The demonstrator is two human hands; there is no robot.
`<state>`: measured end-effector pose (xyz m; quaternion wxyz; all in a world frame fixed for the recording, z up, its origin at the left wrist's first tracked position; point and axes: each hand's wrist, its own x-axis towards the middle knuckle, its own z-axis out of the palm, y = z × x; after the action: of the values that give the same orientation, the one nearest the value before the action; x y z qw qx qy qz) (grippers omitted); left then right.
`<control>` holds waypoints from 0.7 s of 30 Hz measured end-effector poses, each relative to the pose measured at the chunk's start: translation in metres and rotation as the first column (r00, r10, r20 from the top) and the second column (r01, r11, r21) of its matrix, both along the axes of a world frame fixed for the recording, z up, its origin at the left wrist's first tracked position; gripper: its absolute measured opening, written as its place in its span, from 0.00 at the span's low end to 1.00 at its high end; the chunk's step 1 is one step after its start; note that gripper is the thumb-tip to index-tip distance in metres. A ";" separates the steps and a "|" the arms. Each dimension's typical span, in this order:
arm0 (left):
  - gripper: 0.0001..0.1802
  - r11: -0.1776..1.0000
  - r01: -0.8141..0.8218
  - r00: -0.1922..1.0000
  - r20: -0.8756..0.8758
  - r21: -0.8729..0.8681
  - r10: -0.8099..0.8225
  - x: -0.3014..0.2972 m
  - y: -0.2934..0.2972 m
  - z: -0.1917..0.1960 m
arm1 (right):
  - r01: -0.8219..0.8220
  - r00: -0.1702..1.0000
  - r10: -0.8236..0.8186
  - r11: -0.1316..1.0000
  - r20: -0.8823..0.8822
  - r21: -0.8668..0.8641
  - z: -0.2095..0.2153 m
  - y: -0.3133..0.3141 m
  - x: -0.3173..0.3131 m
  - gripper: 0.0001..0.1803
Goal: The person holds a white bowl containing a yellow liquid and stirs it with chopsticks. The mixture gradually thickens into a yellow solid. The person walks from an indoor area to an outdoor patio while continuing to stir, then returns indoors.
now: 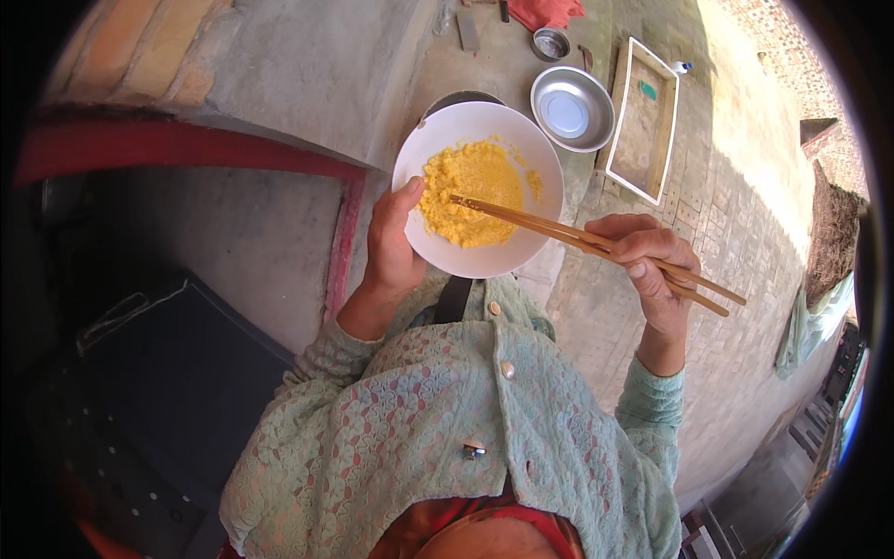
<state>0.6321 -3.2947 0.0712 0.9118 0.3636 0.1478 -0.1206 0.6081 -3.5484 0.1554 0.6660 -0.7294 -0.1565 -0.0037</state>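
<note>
A white bowl (541, 216) is held up in front of me, tilted so that its inside shows. My left hand (393, 244) grips it at the left edge, thumb over the rim and the other fingers hidden beneath. Crumbly yellow food (477, 182), like a coarse meal or dough, lies in the bowl, with a few bits stuck to the wall. Between the fingers of my right hand (656, 265) is a pair of wooden chopsticks (549, 226). Their tips touch the yellow food near its middle.
Beyond the bowl stand a wide metal basin (601, 116) and a small metal bowl (551, 45). A white-rimmed rectangular tray (663, 140) lies on the paved floor (596, 326). Red cloth (545, 11) is at the top. To the left are a concrete wall (298, 84) and a red-framed doorway (233, 154).
</note>
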 end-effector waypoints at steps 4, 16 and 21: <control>0.20 1.000 -0.002 1.000 0.004 -0.002 0.002 0.000 0.001 0.002 | -0.003 0.998 0.001 1.000 0.069 0.019 -0.015 -0.008 -0.012 0.06; 0.22 1.000 -0.014 0.998 0.062 0.027 0.013 -0.003 0.003 0.002 | 0.280 0.941 -0.093 0.752 -0.325 0.596 -0.071 -0.041 -0.028 0.14; 0.23 0.999 -0.031 0.995 0.096 0.011 0.030 -0.003 0.002 0.005 | 0.302 0.921 -0.094 0.785 -0.378 0.541 -0.078 -0.020 -0.026 0.16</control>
<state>0.6291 -3.2931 0.0762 0.9174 0.3721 0.1104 -0.0881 0.5821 -3.5689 0.0771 0.8713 -0.4888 0.0451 -0.0008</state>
